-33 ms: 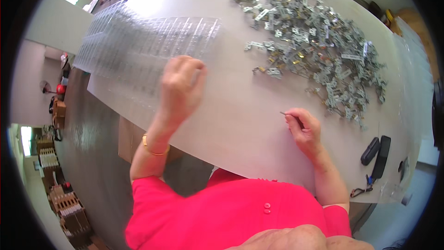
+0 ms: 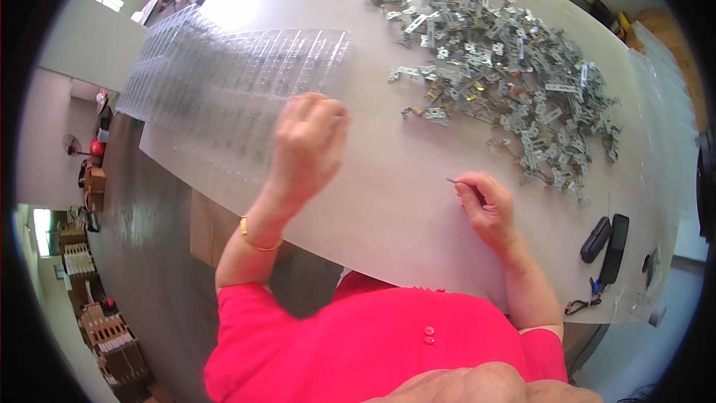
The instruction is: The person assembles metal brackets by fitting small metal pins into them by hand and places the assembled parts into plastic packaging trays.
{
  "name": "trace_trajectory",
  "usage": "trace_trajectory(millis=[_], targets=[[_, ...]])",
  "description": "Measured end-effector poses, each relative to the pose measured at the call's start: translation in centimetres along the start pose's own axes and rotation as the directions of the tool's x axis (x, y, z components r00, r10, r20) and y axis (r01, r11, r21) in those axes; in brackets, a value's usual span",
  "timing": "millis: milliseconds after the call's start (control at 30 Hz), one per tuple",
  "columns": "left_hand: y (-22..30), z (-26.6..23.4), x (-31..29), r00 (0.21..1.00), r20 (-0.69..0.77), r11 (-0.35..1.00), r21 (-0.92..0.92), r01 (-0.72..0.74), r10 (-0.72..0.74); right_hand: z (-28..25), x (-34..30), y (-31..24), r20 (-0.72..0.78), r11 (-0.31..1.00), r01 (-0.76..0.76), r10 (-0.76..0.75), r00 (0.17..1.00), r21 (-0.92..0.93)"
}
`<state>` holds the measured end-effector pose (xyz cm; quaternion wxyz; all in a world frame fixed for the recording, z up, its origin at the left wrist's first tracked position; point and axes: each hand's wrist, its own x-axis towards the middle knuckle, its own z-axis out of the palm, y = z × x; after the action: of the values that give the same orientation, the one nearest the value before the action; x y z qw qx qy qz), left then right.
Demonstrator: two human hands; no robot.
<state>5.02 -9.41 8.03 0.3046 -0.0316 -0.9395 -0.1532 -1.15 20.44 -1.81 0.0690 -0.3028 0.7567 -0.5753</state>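
Observation:
My left hand (image 2: 309, 138) is raised over the table, next to the near right corner of a clear plastic tray (image 2: 298, 67) with many narrow compartments. Its fingers are curled together and slightly blurred; whatever they may hold is hidden. On the right, my right hand (image 2: 488, 205) is closed around a thin dark metal piece (image 2: 451, 180), whose narrow tip sticks out to the left past thumb and forefinger. Beyond it spreads a large heap of small grey metal brackets (image 2: 522, 75), some with brass-coloured parts.
The pale table (image 2: 388, 216) curves across the view. At its right lie a black case (image 2: 596, 239), a longer black holder (image 2: 614, 250), a small blue-and-black tool (image 2: 594, 289) and clear plastic sheeting (image 2: 660, 119). Cartons (image 2: 112, 336) stand along the left wall.
My left hand has moved a little to the right, away from the tray. My right hand keeps its grip on the thin piece, nearly unmoved.

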Motion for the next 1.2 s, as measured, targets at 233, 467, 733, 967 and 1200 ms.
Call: trace_trajectory(millis=[233, 467, 733, 967, 1200], targets=[[3.6, 9.8, 3.6, 0.998, 0.037, 0.993, -0.104, -0.055, 0.059, -0.7, -0.3, -0.6, 0.018, 0.999, -0.011, 0.01, 1.0, 0.037], [2.5, 13.9, 6.7, 0.954, 0.138, 0.963, 0.012, -0.27, 0.266, -0.9, -0.2, -0.7, 0.013, 0.997, 0.074, -0.074, 0.997, 0.016], [2.1, 12.8, 6.8, 0.893, 0.381, 0.949, 0.099, -0.298, 0.241, -0.8, -0.3, -0.5, -0.009, 0.997, 0.075, -0.075, 0.997, 0.026], [3.8, 11.4, 5.3, 0.864, 0.474, 0.985, -0.105, -0.134, 0.168, -0.6, -0.3, -0.1, 0.001, 0.985, -0.052, 0.053, 0.999, 0.163], [5.5, 9.9, 4.1, 0.921, 0.32, 0.965, 0.063, -0.255, 0.222, -0.6, -0.5, 0.8, -0.134, 0.921, -0.024, 0.083, 0.988, 0.389]])
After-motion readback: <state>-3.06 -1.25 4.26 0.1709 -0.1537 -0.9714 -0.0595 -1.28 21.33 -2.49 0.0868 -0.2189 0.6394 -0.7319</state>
